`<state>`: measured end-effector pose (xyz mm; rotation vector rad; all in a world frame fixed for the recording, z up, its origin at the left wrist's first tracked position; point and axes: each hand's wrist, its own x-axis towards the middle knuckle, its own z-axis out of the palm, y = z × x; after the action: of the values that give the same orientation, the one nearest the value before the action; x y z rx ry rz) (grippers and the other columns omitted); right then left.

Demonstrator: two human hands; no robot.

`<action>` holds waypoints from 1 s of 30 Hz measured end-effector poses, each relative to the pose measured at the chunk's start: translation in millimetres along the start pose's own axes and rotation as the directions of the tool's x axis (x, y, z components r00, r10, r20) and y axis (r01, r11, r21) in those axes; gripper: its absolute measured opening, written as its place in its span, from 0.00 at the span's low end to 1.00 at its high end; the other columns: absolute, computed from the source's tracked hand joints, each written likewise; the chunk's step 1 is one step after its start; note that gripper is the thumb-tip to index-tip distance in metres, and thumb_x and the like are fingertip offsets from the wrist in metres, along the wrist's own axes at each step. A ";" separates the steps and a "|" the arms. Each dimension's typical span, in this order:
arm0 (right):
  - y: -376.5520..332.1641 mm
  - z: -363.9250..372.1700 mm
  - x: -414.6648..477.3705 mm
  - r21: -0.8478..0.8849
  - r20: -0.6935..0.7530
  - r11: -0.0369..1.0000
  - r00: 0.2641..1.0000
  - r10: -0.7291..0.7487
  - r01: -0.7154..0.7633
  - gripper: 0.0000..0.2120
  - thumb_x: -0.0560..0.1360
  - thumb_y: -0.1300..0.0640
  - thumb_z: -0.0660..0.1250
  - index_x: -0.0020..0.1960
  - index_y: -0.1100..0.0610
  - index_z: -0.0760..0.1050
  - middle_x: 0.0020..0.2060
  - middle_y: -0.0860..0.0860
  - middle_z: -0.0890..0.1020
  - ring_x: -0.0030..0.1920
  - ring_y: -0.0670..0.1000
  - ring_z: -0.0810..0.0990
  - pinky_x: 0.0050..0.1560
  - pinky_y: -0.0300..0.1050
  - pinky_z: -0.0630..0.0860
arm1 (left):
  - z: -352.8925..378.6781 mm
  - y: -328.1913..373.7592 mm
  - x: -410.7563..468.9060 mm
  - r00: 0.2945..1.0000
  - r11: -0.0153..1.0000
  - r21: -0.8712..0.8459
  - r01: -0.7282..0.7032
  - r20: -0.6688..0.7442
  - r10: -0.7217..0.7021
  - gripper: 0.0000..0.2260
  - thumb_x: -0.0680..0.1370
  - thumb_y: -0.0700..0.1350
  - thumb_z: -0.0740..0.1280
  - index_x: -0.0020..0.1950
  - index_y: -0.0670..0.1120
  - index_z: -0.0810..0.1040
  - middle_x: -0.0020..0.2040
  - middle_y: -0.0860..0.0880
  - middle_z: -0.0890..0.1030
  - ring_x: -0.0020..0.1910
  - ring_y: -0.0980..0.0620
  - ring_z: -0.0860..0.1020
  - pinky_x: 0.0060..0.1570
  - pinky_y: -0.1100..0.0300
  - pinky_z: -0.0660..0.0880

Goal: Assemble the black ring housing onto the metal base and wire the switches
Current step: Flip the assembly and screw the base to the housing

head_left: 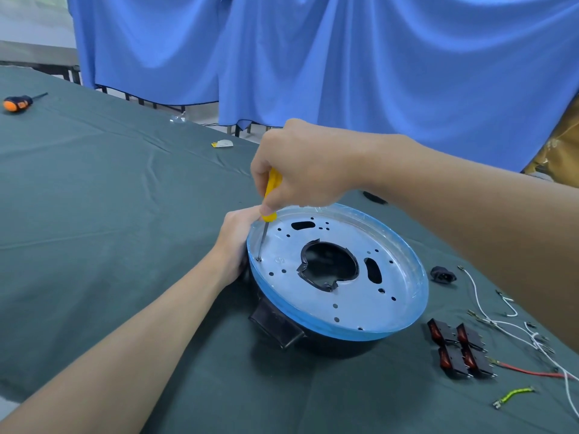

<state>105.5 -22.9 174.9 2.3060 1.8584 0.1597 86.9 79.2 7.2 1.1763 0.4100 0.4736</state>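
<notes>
A round metal base (341, 296) with a blue film rim lies on top of the black ring housing (279, 327) in the middle of the table. My right hand (300, 164) grips a yellow-handled screwdriver (271, 195) held upright, its tip on a screw (258, 259) near the base's left edge. At the left side of the assembly, my left hand (235, 242) holds the rim and housing. Several black rocker switches (459, 349) with red faces lie to the right, beside white wires (501, 324), a red wire (529, 371) and a green-yellow wire (513, 396).
A black socket part (442, 274) sits right of the base. An orange-and-black screwdriver (18, 103) lies far left on the green table cloth (109, 198). A small white-and-yellow scrap (223, 144) lies near the far edge. Blue drapes (313, 57) hang behind the table.
</notes>
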 end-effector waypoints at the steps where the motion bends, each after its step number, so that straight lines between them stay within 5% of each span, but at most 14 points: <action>1: 0.5 1.6 0.5 -0.006 -0.013 1.000 1.000 0.008 -0.008 0.10 0.73 0.48 0.71 0.38 0.53 0.78 0.23 0.43 0.75 0.30 0.41 0.72 0.24 0.35 0.68 | -0.9 -1.2 1.3 1.000 1.000 -0.003 -0.015 0.011 0.015 0.05 0.64 0.43 0.68 0.28 0.47 0.76 0.29 0.49 0.77 0.28 0.51 0.75 0.35 0.58 0.69; 2: 0.1 3.9 1.6 -0.021 -0.022 1.000 1.000 0.019 -0.020 0.14 0.74 0.48 0.68 0.36 0.56 0.78 0.20 0.45 0.73 0.28 0.43 0.72 0.26 0.34 0.69 | -0.7 -1.2 2.2 1.000 1.000 -0.010 -0.021 0.011 0.021 0.02 0.64 0.43 0.67 0.32 0.46 0.78 0.32 0.47 0.78 0.31 0.50 0.76 0.38 0.57 0.71; 6: -4.6 14.8 4.8 0.022 0.002 0.996 0.997 0.082 -0.082 0.16 0.78 0.47 0.61 0.37 0.57 0.69 0.16 0.47 0.75 0.36 0.46 0.78 0.38 0.45 0.77 | 1.7 2.6 -0.6 0.999 1.000 0.010 0.001 0.043 -0.001 0.14 0.64 0.45 0.66 0.49 0.44 0.77 0.46 0.42 0.76 0.44 0.45 0.74 0.47 0.50 0.68; 9: -5.2 7.3 2.1 0.081 0.128 0.984 0.981 0.146 -0.157 0.18 0.76 0.42 0.63 0.49 0.58 0.74 0.32 0.48 0.80 0.34 0.49 0.83 0.27 0.39 0.73 | 1.2 2.0 -1.1 0.999 0.999 0.021 -0.028 0.024 0.027 0.05 0.65 0.45 0.66 0.34 0.44 0.77 0.34 0.46 0.78 0.35 0.49 0.76 0.40 0.58 0.71; 11: -4.2 -1.1 -0.4 0.002 0.228 0.991 0.965 0.128 -0.131 0.16 0.76 0.45 0.65 0.54 0.58 0.76 0.41 0.49 0.78 0.35 0.50 0.84 0.25 0.37 0.70 | 0.3 0.4 -1.7 0.999 1.000 -0.006 -0.022 0.029 0.022 0.14 0.66 0.42 0.67 0.21 0.50 0.71 0.24 0.52 0.73 0.24 0.53 0.72 0.30 0.63 0.68; 14: -7.3 -4.5 -2.0 -0.105 0.216 0.994 0.976 0.040 -0.017 0.11 0.76 0.51 0.67 0.53 0.58 0.77 0.45 0.52 0.79 0.41 0.53 0.78 0.30 0.42 0.67 | -0.3 -2.1 2.6 1.000 0.999 -0.043 0.006 -0.014 -0.006 0.16 0.65 0.40 0.66 0.23 0.51 0.63 0.24 0.52 0.66 0.26 0.52 0.64 0.28 0.62 0.62; 22: -19.3 -1.6 5.1 -0.113 0.248 0.984 0.956 0.159 -0.134 0.16 0.75 0.55 0.62 0.28 0.54 0.73 0.22 0.46 0.73 0.29 0.50 0.69 0.27 0.41 0.63 | -3.2 -3.1 3.5 0.999 0.999 0.048 -0.017 0.051 0.015 0.14 0.68 0.42 0.66 0.22 0.51 0.78 0.25 0.54 0.78 0.24 0.55 0.75 0.26 0.67 0.72; 26: -11.9 -1.3 6.0 0.070 0.340 0.945 0.898 0.279 -0.320 0.14 0.76 0.57 0.63 0.34 0.59 0.77 0.24 0.50 0.69 0.18 0.50 0.62 0.20 0.31 0.59 | -1.5 -2.0 -0.4 0.997 0.998 0.052 -0.029 0.067 0.025 0.15 0.66 0.43 0.67 0.18 0.51 0.74 0.21 0.55 0.74 0.20 0.56 0.72 0.23 0.69 0.68; 30: -7.3 2.5 13.8 0.210 0.472 0.852 0.813 0.340 -0.479 0.12 0.78 0.59 0.60 0.41 0.65 0.77 0.27 0.53 0.61 0.23 0.51 0.55 0.24 0.36 0.56 | -1.7 -4.1 2.2 0.999 0.999 0.025 -0.021 0.033 0.020 0.23 0.71 0.41 0.66 0.16 0.51 0.69 0.19 0.55 0.71 0.18 0.56 0.70 0.21 0.69 0.66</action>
<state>102.0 -8.1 170.7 2.6595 1.2168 -0.5900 88.4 80.5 2.6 1.2117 0.3771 0.4677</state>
